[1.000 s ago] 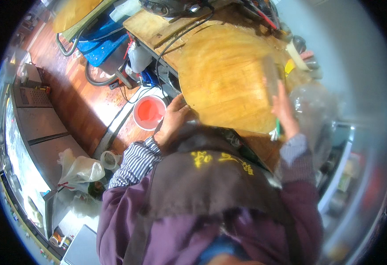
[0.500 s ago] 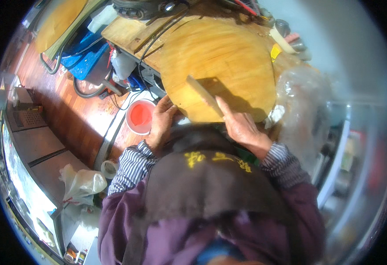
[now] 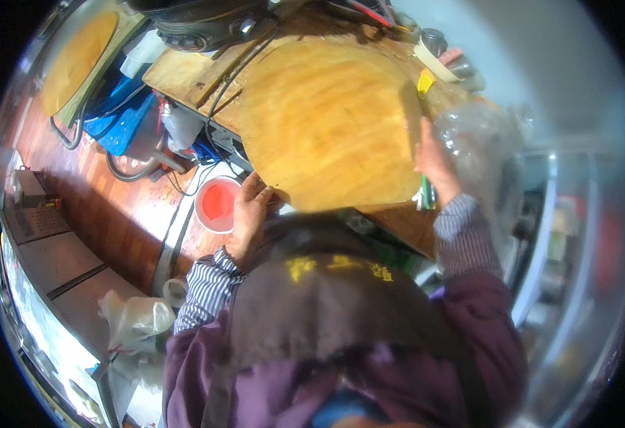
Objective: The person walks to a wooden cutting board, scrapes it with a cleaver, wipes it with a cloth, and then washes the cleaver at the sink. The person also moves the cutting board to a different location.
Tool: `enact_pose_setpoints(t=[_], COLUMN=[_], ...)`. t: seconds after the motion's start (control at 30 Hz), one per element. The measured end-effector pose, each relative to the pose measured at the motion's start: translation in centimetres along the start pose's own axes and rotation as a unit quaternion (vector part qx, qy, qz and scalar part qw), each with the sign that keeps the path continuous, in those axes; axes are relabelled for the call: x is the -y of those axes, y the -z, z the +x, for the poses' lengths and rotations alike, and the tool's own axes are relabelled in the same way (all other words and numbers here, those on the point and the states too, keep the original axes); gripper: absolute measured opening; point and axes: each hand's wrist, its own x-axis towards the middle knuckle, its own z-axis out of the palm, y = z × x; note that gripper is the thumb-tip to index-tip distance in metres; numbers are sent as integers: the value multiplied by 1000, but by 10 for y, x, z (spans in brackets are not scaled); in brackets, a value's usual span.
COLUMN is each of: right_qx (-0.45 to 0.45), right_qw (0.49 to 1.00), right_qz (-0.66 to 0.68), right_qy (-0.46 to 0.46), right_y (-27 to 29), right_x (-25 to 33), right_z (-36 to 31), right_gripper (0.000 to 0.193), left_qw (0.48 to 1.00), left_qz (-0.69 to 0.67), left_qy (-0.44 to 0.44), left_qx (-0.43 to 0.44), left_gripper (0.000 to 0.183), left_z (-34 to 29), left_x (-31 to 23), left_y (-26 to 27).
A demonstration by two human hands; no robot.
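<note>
A large round wooden board [image 3: 327,128] lies over the bench in front of me, its face bare. My left hand [image 3: 250,215] is at its lower left rim, fingers closed over the edge. On the opposite side my right hand [image 3: 437,167] grips the right rim, its fingers running up along the edge. The flat scraper-like tool seen earlier is not visible now. Close to the right wrist are small green and white items [image 3: 424,194] that I cannot make out.
A bowl with red inside [image 3: 217,205] stands beside my left hand. Beyond the board are the wooden bench [image 3: 177,77] and a dark round appliance [image 3: 205,25]. Clear plastic bags [image 3: 476,143] lie at the right, next to a tape roll [image 3: 435,63]. A blue bin [image 3: 123,125] stands left.
My right hand has moved from the board's lower face out to its right rim. The flat tool has gone from sight. The board sits slightly further left and nearer to me in view.
</note>
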Motion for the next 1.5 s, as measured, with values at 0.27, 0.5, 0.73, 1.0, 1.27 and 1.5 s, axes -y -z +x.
enact_pose_setpoints(t=[0.27, 0.5, 0.73, 1.0, 1.27, 1.5], right_qx=[-36, -53, -15, 3, 181, 90], right_qw=[950, 966, 993, 989, 937, 809], right_qz=[311, 240, 112, -38, 211, 550], right_qy=[-2, -79, -42, 144, 212, 186], right_y=[9, 20, 11, -24, -30, 18], right_x=[11, -8, 45, 134, 154, 77], right_z=[-11, 19, 36, 9, -48, -90], right_gripper=[58, 58, 57, 61, 60, 58], left_qw=[1000, 999, 998, 999, 998, 995], left_qz=[0, 31, -19, -7, 4, 89], left_qy=[18, 8, 9, 10, -6, -6], left_qx=[2, 38, 65, 41, 59, 43], left_gripper=[39, 37, 40, 40, 37, 46], left_z=[-1, 7, 9, 7, 5, -8], left_x=[-6, -1, -2, -2, -8, -4], left_y=[0, 9, 12, 9, 7, 16])
